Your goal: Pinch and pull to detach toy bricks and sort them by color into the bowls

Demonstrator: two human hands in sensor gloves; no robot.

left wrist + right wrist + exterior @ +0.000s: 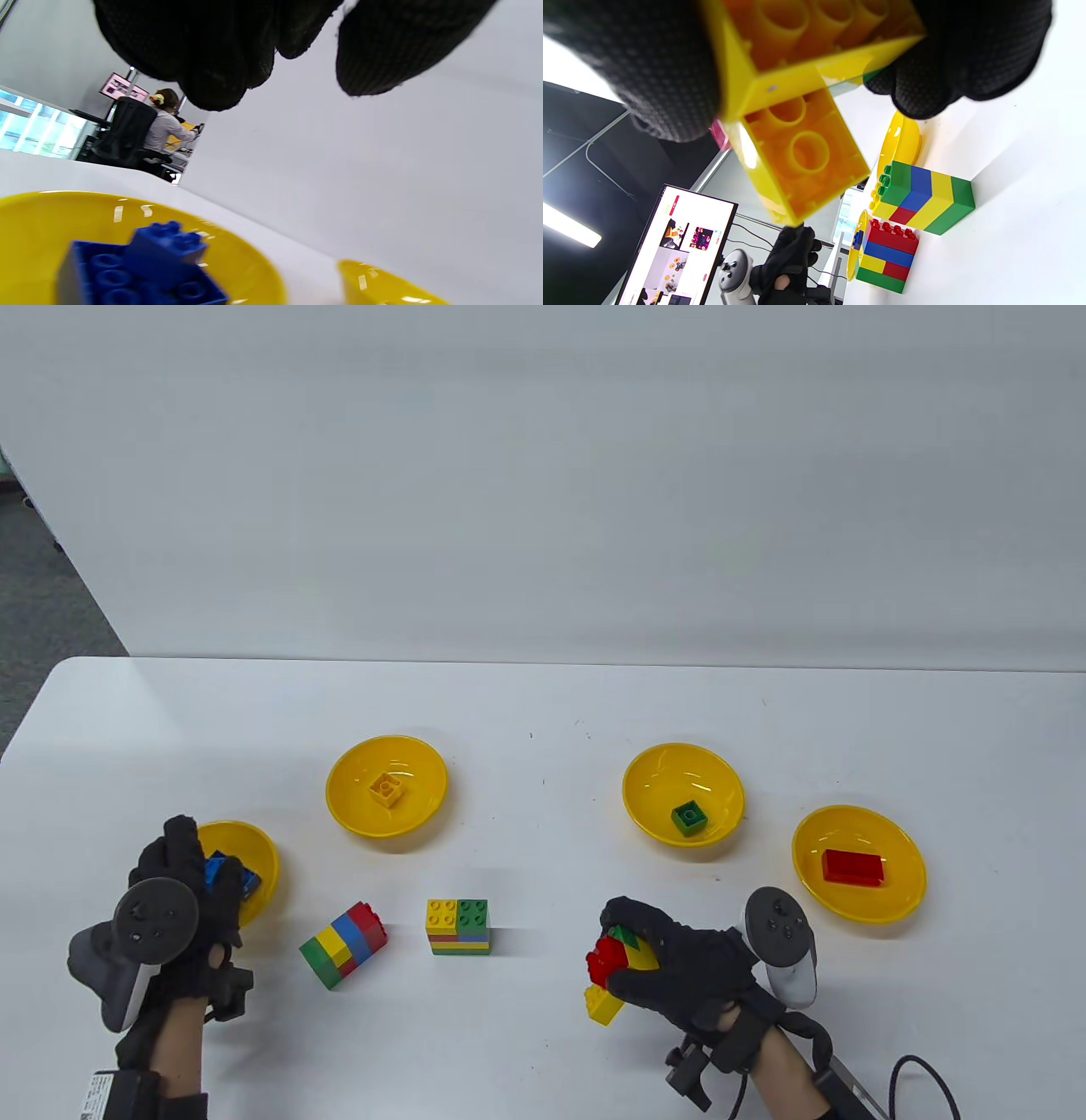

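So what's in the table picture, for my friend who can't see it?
The right hand grips a brick clump, while the left hand hovers over the blue bowl. Two brick stacks sit between them, below three more yellow bowls.

Between my hands two multicoloured plastic brick stacks block the near strip of the white table [543, 704]: a tilted one [344, 943] lying just right of my left hand [182, 899], and an upright one [458, 926] at the middle. Four round yellow plastic bowls [387, 785] arc across the middle, with a wide open gap between the two inner ones. Beyond the bowls the tabletop lies open to its far edge.
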